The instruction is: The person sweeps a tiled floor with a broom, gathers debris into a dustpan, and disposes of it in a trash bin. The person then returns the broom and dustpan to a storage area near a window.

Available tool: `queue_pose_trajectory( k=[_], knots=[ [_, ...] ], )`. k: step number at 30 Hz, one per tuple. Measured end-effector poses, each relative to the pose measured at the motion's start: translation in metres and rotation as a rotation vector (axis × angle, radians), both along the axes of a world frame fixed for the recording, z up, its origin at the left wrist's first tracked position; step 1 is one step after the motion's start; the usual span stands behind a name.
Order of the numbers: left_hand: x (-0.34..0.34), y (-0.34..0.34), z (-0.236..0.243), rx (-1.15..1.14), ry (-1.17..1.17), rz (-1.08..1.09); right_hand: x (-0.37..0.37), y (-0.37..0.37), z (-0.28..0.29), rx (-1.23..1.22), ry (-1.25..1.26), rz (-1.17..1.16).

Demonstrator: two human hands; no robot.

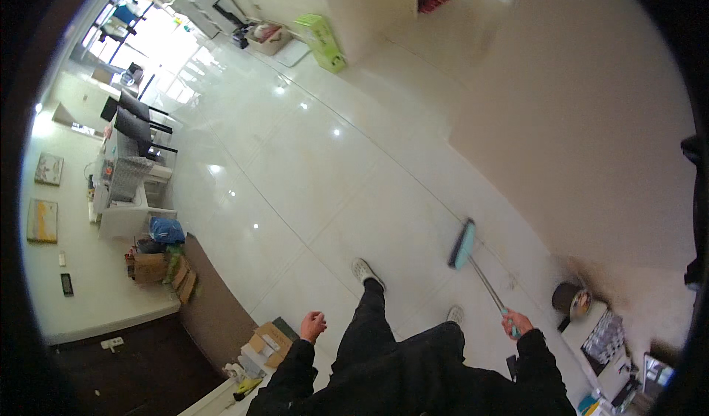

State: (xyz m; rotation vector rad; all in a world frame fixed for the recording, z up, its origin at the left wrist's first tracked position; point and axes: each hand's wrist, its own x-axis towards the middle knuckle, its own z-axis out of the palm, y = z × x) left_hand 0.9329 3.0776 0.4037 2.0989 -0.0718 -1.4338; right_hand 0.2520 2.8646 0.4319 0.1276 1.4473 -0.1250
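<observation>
The right hand (518, 323) is closed round the handle of a teal floor mop (463, 244); its head rests on the pale tiled floor (310, 165). The left hand (313, 325) hangs empty, fingers loosely curled.

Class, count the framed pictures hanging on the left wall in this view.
2: the upper picture hangs above the lower picture, which has a yellow band. Others may be hidden beyond the dark rim.

Floor (310, 157): glossy pale tile, smooth, specular hotspots. Mop (462, 244) on it: teal plastic head, thin metal shaft, teal grip w/ right hand (517, 321) closed round it. Cardboard boxes (269, 340) at floor edge: matt brown. Wall (591, 120) beside floor: matt paint.
</observation>
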Motion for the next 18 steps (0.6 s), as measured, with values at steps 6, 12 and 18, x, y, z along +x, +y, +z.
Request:
queue_pose_trajectory(
  k=[6, 12, 18],
  knots=[
    [0.217, -0.051, 0.027, -0.059, -0.073, 0.139, 0.106, -0.070, 0.049, 0.168, 0.202, -0.039],
    [0.394, -0.167, 0.029, -0.121, -0.146, 0.278, 0.276, -0.221, 0.093, 0.343, 0.097, -0.135],
    [0.580, -0.252, 0.014, -0.103, -0.158, 0.393, 0.525, -0.440, 0.066, 0.413, 0.002, -0.078]
  ],
)
